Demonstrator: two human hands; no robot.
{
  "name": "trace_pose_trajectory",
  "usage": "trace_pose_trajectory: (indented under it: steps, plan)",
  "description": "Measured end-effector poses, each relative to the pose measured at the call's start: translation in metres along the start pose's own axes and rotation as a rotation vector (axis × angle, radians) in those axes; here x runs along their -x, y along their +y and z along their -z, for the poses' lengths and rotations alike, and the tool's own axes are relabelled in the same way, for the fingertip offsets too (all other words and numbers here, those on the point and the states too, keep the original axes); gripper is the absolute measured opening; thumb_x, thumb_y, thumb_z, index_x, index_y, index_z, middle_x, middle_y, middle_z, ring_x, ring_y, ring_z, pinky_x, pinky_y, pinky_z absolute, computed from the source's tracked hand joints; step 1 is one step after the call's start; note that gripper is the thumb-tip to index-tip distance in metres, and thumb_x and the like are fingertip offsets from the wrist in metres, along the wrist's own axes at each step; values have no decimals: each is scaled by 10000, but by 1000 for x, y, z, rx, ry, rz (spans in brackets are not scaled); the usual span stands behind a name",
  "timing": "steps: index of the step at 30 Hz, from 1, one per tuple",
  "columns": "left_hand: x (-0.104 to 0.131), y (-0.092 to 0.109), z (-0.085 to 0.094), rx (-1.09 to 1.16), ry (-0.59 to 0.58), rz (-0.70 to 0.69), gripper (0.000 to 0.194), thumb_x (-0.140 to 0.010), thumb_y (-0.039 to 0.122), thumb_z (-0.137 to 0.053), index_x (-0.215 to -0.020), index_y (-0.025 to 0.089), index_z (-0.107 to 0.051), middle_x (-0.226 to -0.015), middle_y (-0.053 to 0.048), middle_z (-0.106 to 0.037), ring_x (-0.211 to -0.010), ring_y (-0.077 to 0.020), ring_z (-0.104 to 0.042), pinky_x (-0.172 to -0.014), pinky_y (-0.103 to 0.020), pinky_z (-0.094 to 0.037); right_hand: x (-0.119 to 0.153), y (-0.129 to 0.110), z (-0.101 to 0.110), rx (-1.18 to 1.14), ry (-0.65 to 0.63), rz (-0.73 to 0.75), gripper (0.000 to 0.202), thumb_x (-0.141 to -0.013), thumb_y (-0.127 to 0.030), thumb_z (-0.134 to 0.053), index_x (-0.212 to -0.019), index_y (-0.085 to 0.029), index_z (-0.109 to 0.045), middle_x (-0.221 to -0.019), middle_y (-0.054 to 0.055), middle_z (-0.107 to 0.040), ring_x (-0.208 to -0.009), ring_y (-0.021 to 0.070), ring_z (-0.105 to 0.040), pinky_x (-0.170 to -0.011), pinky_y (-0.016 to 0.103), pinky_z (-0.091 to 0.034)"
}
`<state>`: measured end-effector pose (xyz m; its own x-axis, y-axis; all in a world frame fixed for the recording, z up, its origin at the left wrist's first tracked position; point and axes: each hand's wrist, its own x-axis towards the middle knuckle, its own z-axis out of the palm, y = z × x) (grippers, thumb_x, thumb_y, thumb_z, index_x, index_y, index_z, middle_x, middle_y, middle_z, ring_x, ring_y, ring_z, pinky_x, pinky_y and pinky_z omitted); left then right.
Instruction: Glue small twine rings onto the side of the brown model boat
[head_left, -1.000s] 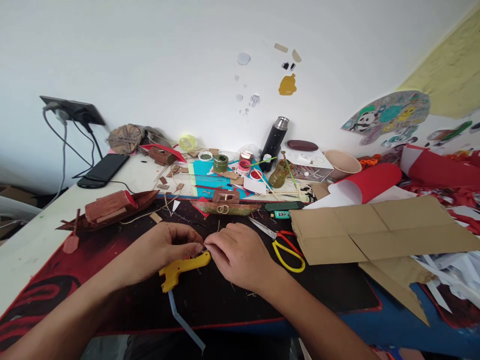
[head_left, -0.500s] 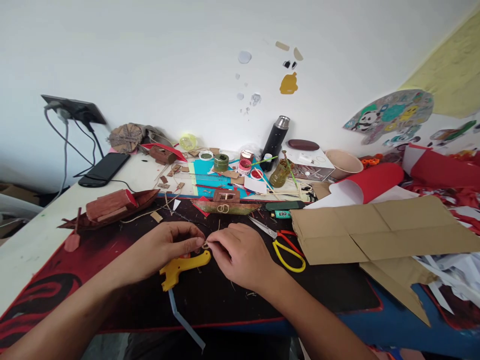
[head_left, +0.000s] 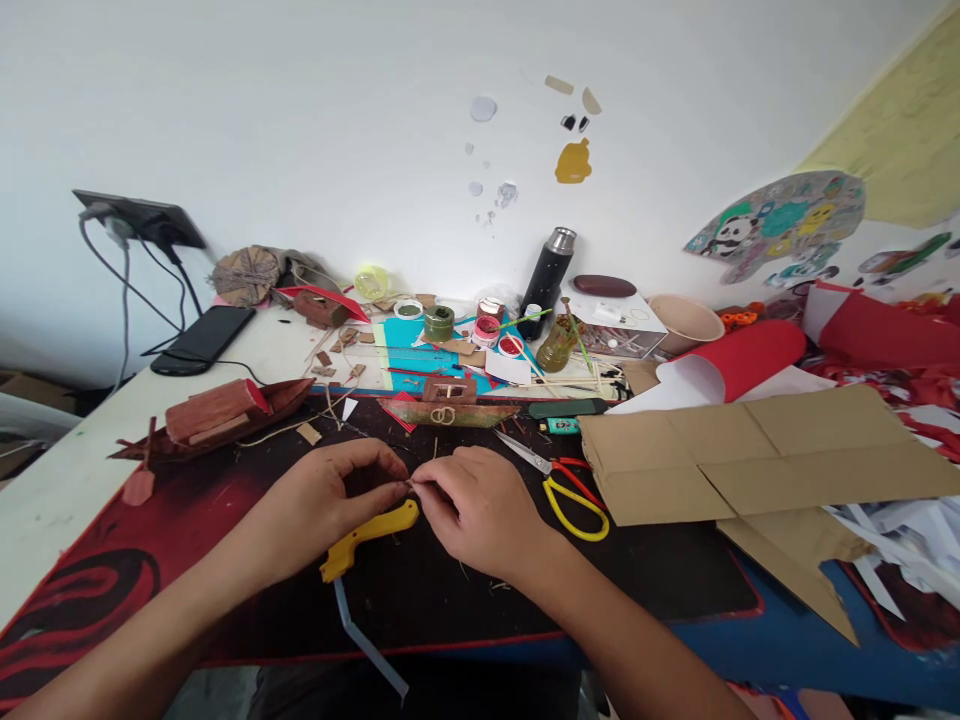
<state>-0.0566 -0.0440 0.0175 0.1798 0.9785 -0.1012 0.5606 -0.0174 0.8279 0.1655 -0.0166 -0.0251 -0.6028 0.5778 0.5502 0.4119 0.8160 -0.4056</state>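
My left hand (head_left: 319,500) and my right hand (head_left: 480,510) meet over the dark mat, thumbs and forefingers pinched together. Between the fingertips is a tiny piece of twine (head_left: 410,486), mostly covered by the fingers. Below my left hand lies a yellow plastic tool (head_left: 367,535) with a pale blue strip (head_left: 367,650) trailing off the mat's front edge. Just beyond the hands is a small model boat (head_left: 450,412) with a brown cabin and twine rings on its side. Scissors (head_left: 566,490) with red and yellow handles lie to the right of my right hand.
A larger reddish-brown model boat (head_left: 217,420) stands at left, near a black phone (head_left: 204,340). Paint jars (head_left: 439,323) and a black flask (head_left: 550,275) stand at the back. Folded cardboard (head_left: 750,455) and a red paper roll (head_left: 765,360) cover the right side.
The fingertips have closed in on the small twine ring, which showed more clearly before. Both hands stay in nearly the same place. The view has shifted slightly.
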Motion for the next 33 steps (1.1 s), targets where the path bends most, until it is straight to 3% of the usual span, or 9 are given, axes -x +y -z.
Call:
trace_pose_trajectory:
  steps: [12, 20, 28, 33]
  plan:
    - [3, 0, -4, -45, 24, -39, 254, -913, 490, -668, -869, 270, -787, -840, 17, -798, -790, -203, -708, -695, -276, -536, 3, 0, 0, -15, -48, -53, 97, -1089, -194, -629, -1069, -210, -723, -899, 40, -811, -784, 216, -703, -753, 349, -463]
    - [4, 2, -4, -73, 23, 7, 285, -891, 512, -658, -844, 259, -780, -818, 3, -792, -762, -212, -686, -677, -288, -509, 7, 0, 0, -179, -1, -159, 112, -1077, -239, -657, -1098, -210, -763, -861, 37, -791, -741, 197, -702, -741, 317, -491]
    - [2, -9, 7, -114, 90, 100, 394, -864, 629, -660, -829, 251, -766, -798, -23, -799, -765, -240, -698, -698, -322, -521, 21, 8, 10, -367, 38, -442, 165, -1045, -305, -621, -922, -228, -700, -665, -34, -617, -594, 150, -592, -593, 266, -415]
    - [5, -14, 12, -55, 93, 139, 440, -849, 681, -684, -833, 250, -770, -824, -40, -809, -778, -251, -711, -703, -334, -532, 34, 16, 17, -447, 22, -546, 212, -1041, -316, -556, -845, -238, -584, -599, -77, -448, -520, 129, -445, -534, 267, -313]
